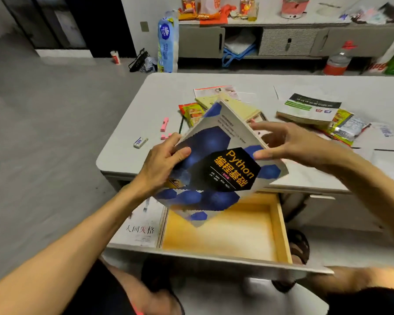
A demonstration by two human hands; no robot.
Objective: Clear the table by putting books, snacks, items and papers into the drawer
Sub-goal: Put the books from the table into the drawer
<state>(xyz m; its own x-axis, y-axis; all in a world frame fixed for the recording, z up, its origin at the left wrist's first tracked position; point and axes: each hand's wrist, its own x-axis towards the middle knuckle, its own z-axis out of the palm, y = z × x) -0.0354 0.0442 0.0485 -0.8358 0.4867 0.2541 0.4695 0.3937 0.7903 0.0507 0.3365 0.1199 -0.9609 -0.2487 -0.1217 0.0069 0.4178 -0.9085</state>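
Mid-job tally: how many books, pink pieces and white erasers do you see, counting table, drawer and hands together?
Books: 4 (Python book, white book in the drawer, green-banded book, cream book)
Pink pieces: 2
White eraser: 1
Total: 7

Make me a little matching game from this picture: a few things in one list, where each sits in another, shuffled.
Things: 1 Python book; 2 white book; 3 green-topped book; 4 small eraser.
Places: A table, right side; B drawer, left end; C table, left side; D held by left hand and right hand over the drawer.
Pairs: 1-D, 2-B, 3-A, 4-C.
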